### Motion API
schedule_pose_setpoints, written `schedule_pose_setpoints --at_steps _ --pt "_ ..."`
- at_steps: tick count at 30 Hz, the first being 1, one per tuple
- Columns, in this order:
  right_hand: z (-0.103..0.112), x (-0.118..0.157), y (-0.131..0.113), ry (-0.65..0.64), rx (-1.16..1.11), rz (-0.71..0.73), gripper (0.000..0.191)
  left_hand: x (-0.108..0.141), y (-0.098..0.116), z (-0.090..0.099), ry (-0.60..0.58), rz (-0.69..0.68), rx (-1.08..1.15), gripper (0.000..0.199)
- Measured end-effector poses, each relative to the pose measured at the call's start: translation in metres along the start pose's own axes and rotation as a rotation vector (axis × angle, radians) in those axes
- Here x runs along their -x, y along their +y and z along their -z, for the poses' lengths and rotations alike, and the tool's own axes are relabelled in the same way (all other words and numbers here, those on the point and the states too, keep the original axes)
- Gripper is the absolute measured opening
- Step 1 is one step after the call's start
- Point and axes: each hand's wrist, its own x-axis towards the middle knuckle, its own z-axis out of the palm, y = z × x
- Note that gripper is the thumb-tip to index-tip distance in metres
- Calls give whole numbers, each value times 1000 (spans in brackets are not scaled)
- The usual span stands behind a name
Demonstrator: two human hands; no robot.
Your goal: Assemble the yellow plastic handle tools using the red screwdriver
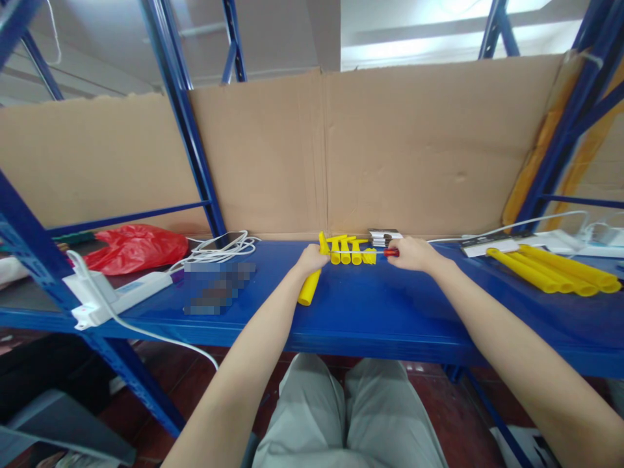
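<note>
1. From my remote seat I saw a blue shelf surface (380,318) framed by blue metal posts (195,143), with a cardboard panel (414,143) standing along its back edge and a reddish tiled floor (160,370) below.
2. My left hand (312,260) had its fingers wrapped around a yellow tool (309,289), its tubular end slanting toward the front edge.
3. My right hand (408,253) had its fingers closed on a red-handled screwdriver (391,252), whose thin shaft pointed at the yellow tool; I couldn't tell whether they touched.
4. Between the hands, a row of yellow pieces (351,251) lay near the cardboard.
5. Yellow tubes (556,270) lay together on the right.
6. On the left were a white power strip (141,289), coiled white cable (229,247) and a crumpled red bag (141,248).
</note>
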Motion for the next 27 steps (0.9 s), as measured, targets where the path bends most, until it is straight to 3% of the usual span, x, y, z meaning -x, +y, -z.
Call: schedule_pose_setpoints --at_steps 5,12,20,27 --pt "0 -1 1 -28 -14 44 23 1 2 1 4 -2 -49 32" --pt "-2 -1 -2 19 -17 -21 27 2 2 1 13 -23 -75 32" --pt "-2 -2 3 14 35 51 21 2 2 1 26 -23 -83 32" --pt "-3 -1 0 18 -53 -26 23 4 3 1 26 -29 -108 32"
